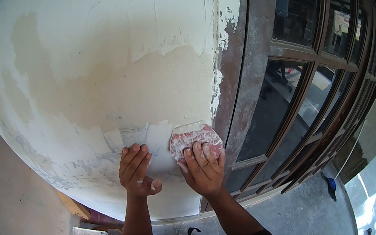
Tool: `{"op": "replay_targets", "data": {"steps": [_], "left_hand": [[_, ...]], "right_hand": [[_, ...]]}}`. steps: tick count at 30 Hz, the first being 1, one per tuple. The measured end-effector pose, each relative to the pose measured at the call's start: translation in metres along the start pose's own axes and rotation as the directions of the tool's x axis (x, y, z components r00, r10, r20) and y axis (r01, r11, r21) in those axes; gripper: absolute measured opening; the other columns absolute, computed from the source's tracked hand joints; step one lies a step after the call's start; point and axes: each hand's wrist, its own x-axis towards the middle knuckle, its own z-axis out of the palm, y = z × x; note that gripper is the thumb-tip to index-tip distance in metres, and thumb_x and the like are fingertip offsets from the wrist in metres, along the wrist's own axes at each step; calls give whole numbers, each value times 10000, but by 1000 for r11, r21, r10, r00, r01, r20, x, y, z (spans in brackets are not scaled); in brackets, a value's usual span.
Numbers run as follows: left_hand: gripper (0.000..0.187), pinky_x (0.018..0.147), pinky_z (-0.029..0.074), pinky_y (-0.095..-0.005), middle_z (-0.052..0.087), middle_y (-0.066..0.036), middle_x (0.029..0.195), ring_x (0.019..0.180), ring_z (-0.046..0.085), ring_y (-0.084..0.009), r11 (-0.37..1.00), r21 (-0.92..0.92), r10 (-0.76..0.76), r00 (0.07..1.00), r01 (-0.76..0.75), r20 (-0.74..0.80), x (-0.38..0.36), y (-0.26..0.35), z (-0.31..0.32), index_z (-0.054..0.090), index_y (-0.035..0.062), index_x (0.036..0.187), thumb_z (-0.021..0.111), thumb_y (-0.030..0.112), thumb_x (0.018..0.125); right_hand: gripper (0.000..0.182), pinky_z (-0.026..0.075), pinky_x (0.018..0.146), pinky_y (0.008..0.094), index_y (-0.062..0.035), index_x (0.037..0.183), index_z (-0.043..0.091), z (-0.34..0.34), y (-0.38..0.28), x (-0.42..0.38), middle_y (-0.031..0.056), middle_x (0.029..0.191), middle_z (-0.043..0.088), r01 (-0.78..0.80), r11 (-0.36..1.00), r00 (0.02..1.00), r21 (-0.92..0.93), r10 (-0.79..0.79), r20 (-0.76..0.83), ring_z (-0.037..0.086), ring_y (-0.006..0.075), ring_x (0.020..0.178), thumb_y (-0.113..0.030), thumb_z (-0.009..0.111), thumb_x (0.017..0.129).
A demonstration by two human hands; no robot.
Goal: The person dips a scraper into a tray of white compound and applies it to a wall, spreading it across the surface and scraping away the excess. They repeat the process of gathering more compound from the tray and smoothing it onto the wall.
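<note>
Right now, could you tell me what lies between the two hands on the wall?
Only a bare stretch of white plastered wall, in the head view; left hand rests flat, right hand presses the scraper.

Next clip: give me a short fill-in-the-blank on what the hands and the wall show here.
1. The right hand presses a putty knife against the ____.
2. The left hand lies flat, holding ____.
3. Right of the knife stands a ____-framed glass door.

Missing: wall; nothing; wood
</note>
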Motion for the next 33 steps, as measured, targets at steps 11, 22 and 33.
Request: {"op": "replay_targets", "data": {"steps": [11,22,33], "left_hand": [[561,1022,353,-515,648,-216,1028,1083,578,-378,1000,0,-2,1000,2,0,1,0,0,612,-84,962,403,434,896],[466,1054,342,-450,664,-151,1049,1102,584,-302,999,-31,-35,998,33,-60,1,0,4,653,-12,962,474,397,832],[479,1053,343,-448,666,-152,1044,1102,584,-304,999,-27,-44,997,42,-56,0,0,4,656,-18,974,475,402,832]], "right_hand": [[381,284,1037,519,-63,1071,665,5,4,-12,140,1200,602,17,1000,1000,-18,-17,15,507,297,1194,-250,733,746],[427,350,974,507,-54,1109,642,4,3,8,144,1189,607,-40,999,998,-3,40,-38,535,275,1150,-227,747,732],[442,345,977,508,-29,1115,630,6,6,23,171,1189,604,-38,999,997,-6,38,-73,542,301,1140,-224,746,736]]}}
